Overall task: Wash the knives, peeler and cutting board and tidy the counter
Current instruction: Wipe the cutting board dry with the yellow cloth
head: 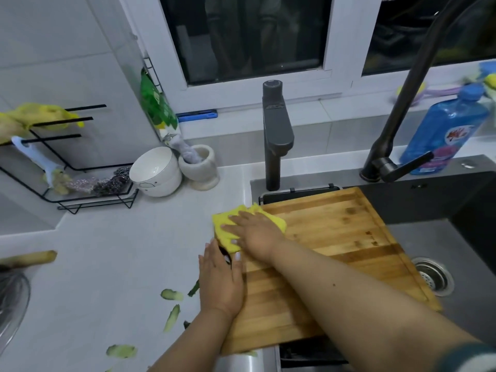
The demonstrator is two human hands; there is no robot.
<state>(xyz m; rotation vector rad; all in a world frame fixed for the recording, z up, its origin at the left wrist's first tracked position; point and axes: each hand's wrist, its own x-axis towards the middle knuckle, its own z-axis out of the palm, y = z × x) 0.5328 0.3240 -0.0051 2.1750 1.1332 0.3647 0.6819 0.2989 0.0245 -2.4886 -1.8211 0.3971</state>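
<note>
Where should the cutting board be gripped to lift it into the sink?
Probably the cutting board's long left edge, from the counter side: the left hand already rests there, and the board's far right edge overhangs the sink, out of easy reach.

Cutting board corner under yellow cloth; blurred wooden handle cut off at left edge.

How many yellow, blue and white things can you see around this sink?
Yellow: 2, the cloth under the right hand and the cloth on the rack.
Blue: 2, the bottle and the strip on the sill.
White: 2, the bowl and the mortar.
Total: 6
</note>
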